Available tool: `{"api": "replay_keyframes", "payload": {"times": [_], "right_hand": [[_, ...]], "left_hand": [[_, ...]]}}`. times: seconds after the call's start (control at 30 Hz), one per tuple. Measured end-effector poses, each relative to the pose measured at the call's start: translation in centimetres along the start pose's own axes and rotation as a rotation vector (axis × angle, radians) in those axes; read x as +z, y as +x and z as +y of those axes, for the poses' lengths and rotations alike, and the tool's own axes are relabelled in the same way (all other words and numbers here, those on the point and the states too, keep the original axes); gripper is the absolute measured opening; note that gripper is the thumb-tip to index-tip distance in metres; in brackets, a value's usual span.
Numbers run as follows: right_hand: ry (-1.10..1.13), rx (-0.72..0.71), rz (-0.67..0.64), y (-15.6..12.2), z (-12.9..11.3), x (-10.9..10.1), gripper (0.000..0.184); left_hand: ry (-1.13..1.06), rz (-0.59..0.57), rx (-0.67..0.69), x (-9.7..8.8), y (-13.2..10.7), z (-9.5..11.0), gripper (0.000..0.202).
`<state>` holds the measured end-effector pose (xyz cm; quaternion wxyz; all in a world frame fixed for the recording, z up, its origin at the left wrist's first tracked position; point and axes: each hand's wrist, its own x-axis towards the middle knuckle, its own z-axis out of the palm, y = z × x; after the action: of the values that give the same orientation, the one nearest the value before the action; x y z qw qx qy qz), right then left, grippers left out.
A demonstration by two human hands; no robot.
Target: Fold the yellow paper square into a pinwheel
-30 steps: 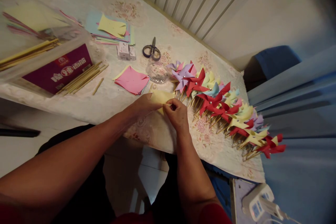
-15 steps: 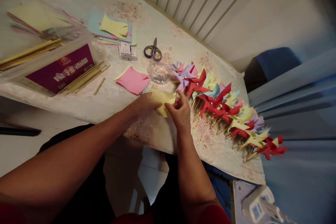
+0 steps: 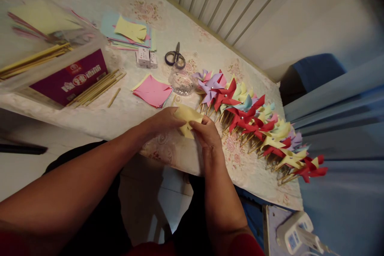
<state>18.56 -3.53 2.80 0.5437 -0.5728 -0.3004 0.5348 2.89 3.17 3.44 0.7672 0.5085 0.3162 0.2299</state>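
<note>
a: here we go, clock read from the yellow sheet (image 3: 189, 114) — where is it?
b: at the near side of the floral tablecloth (image 3: 114, 118), held from both sides.
a: and the grips?
b: left hand (image 3: 165, 119) pinches it from nine o'clock, thumb laid on top. right hand (image 3: 208, 133) has it from four, thumb on top too; most of its other fingers are tucked out of sight.
a: what's around them?
b: pinwheels (image 3: 243, 116) in red, yellow, blue and lilac, a long row from about one to four. a clear dish (image 3: 180, 77) of small shiny pieces (image 3: 183, 90) sits near twelve, dark-handled scissors (image 3: 177, 53) beyond it.
a: and ten?
b: a stack of cut sheets (image 3: 153, 92), pink on top. wooden sticks (image 3: 94, 89) lie between nine and ten — beside a clear box (image 3: 42, 101) with a purple label (image 3: 73, 79).
</note>
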Motion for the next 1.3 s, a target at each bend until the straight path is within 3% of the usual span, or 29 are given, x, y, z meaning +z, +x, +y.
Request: {"api": "replay_keyframes", "payload": {"times": [0.2,0.43,0.67,0.97,1.07,1.3], "right_hand": [[0.037,0.028,-0.003,0.0,0.1,0.1,0.036],[-0.124,0.032,0.061,0.1,0.5,-0.1,0.03],[-0.252,-0.026,0.057,0.2,0.4,-0.1,0.028],[0.035,-0.134,0.235,0.8,0.6,0.2,0.029],[0.136,-0.178,0.263,0.8,0.5,0.7,0.028],[0.195,-0.173,0.297,0.4,1.2,2.1,0.024]], "left_hand": [[-0.003,-0.007,-0.002,-0.1,-0.1,0.1,0.022],[0.102,-0.016,0.046,-0.1,-0.1,0.2,0.018],[0.02,-0.032,0.0,0.0,0.0,0.0,0.019],[-0.312,0.01,-0.053,0.3,0.1,-0.7,0.036],[-0.468,-0.036,-0.054,1.1,0.3,-1.5,0.033],[-0.575,0.039,0.006,2.6,0.4,-2.1,0.023]]}}
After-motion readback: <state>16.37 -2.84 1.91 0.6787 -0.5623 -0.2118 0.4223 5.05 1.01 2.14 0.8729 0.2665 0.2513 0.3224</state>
